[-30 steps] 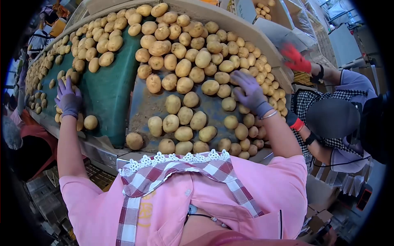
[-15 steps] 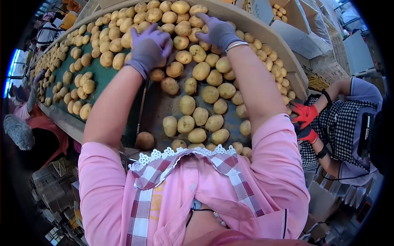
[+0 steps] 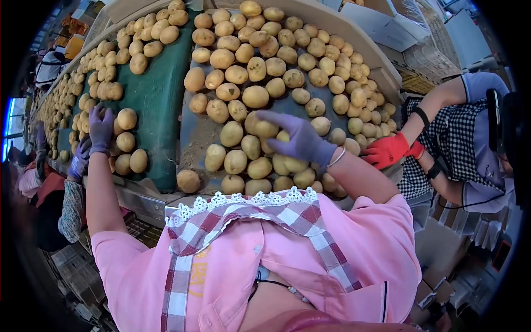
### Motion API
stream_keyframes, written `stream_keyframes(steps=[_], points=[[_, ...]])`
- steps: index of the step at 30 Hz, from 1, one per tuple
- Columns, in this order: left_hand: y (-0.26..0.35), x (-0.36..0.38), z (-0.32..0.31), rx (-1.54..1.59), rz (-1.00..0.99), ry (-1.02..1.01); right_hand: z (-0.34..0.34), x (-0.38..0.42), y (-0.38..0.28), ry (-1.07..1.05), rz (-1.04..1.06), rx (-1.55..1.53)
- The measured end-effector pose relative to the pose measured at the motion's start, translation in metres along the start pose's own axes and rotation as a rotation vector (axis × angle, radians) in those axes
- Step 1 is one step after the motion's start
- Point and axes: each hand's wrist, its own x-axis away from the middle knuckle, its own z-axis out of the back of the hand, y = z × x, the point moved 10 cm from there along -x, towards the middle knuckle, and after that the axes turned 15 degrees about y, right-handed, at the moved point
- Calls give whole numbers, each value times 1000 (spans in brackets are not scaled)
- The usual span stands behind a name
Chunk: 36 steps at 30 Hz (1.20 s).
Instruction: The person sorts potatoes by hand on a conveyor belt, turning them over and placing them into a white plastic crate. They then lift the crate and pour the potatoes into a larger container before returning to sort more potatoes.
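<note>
My left hand (image 3: 101, 131), in a purple-grey glove, reaches over the green conveyor belt (image 3: 157, 105) and touches potatoes at the near side. Its fingers are spread, with potatoes (image 3: 126, 118) just to the right of it. Above the dark metal surface (image 3: 193, 133), my right hand (image 3: 301, 141) wears a matching glove and a bracelet. Thumb and fingers stand apart there over a potato (image 3: 264, 128); no grip on it shows. Many loose yellow-brown potatoes (image 3: 255, 97) lie around this hand, some with dark spots.
A co-worker's purple glove (image 3: 81, 157) is close beside my left hand. At right, another person's red gloves (image 3: 386, 150) rest at the potatoes' edge. A raised board (image 3: 332, 25) borders the far side. Cardboard boxes (image 3: 381, 30) and a crate (image 3: 434, 58) stand beyond.
My left hand has moved left and nearer, from the far potatoes onto the belt. My right hand has come back toward me. Potatoes have shifted onto the metal surface, baring part of the belt.
</note>
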Motion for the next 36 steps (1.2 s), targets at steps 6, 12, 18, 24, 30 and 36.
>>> stream_keyframes(steps=[6, 12, 18, 24, 30, 36], points=[[328, 92, -18, 509, -625, -228, -105, -2, -87, -49, 395, 223], [337, 137, -91, -185, -1023, -471, -114, -4, -89, -238, 569, -2], [101, 37, -7, -543, -659, -211, 41, 57, 13, -283, 229, 498], [-123, 3, 66, -195, -230, 112, 168, 31, 72, 226, -228, 279], [254, 87, 20, 157, -706, -25, 140, -123, 69, 431, 361, 905], [349, 196, -7, 125, -1037, -582, 13, -117, 93, 236, 213, 996]])
